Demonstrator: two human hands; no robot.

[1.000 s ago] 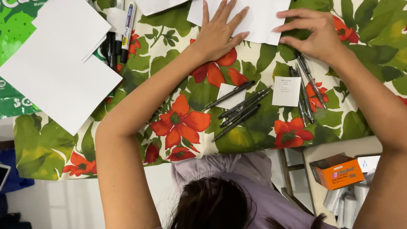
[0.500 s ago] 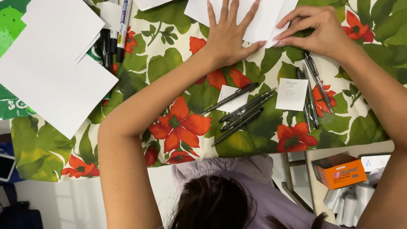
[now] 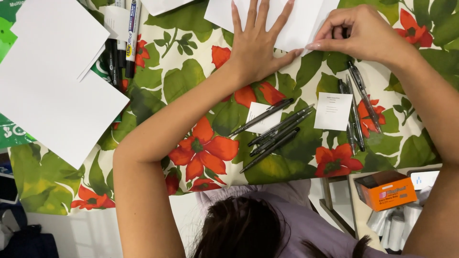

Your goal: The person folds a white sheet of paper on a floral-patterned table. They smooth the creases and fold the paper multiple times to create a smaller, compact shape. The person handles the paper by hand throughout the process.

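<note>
two hands on the paper [image 3: 287,21] | left hand [image 3: 256,40] flat, fingers spread | right hand [image 3: 356,33] pinching its edge | fold looks half-pressed, pens [image 3: 277,134] untouched

the sheet [image 3: 291,21] is plain white paper, lying flat on the floral cloth at the 12 o'clock edge of the view, its top cut off by the frame. its lower edge runs slanted, dropping toward 1 o'clock, where a corner comes to a point. the left hand [image 3: 258,43] lies spread flat on it, fingers toward 12 o'clock. the right hand [image 3: 361,33], curled, pinches the sheet's lower right edge with its fingertips [image 3: 315,45].
</note>
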